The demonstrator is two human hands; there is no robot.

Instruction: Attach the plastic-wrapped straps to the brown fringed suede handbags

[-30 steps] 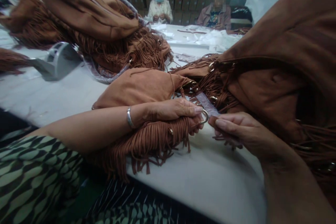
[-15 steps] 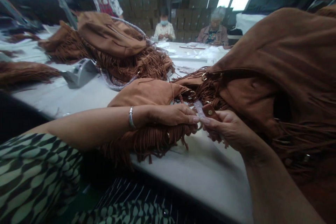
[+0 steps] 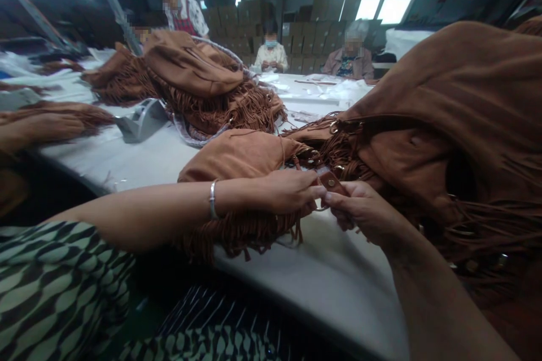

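Note:
A brown fringed bag lies on the white table in front of me, its fringe hanging towards the near edge. My left hand reaches across the bag, fingertips pinched at the bag's metal ring. My right hand is closed on a brown leather strap tab with a round metal stud. Both hands' fingertips meet at the tab and ring. What exactly lies between the left fingertips is hidden. A bit of clear plastic wrap shows just behind the tab.
Large brown fringed bags are heaped at the right, and more bags are piled at the back left. A grey tape dispenser stands left of them. A co-worker's hand rests on brown fringe at far left. Other people sit across the table.
The strap tab has come closer to my left fingertips, and less plastic wrap shows between my hands. A co-worker's hand has come into view at left. The view has shifted slightly.

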